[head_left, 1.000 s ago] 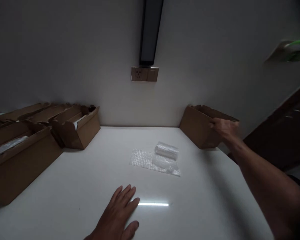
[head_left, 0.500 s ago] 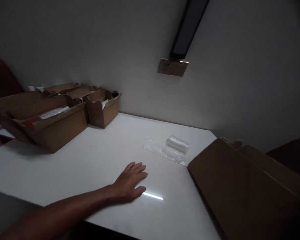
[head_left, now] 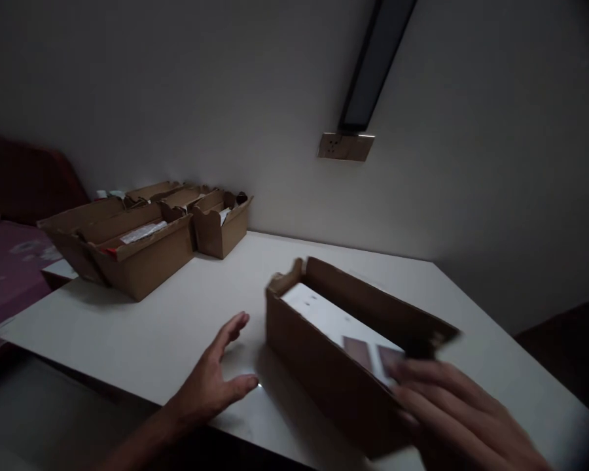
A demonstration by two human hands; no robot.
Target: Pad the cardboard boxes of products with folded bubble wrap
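Observation:
A long open cardboard box (head_left: 324, 366) sits tilted on the white table (head_left: 142, 327) in front of me. A flat white package with dark panels (head_left: 338, 325) lies inside it. My right hand (head_left: 451, 412) is at the box's near end, fingers extended over its rim and blurred by motion. Left of the box, my left hand (head_left: 211, 386) hovers just above the table, fingers spread, holding nothing. The bubble wrap seen earlier is hidden behind the box.
Several open cardboard boxes (head_left: 142, 232) stand in a row at the table's far left against the wall. A wall socket (head_left: 344, 146) and a dark vertical strip (head_left: 375, 62) are above. A reddish surface (head_left: 10, 261) lies beyond the table's left edge.
The cardboard box came from the far right corner to the table in front of me. My left hand lifted off the table and opened toward the box. My view swung left.

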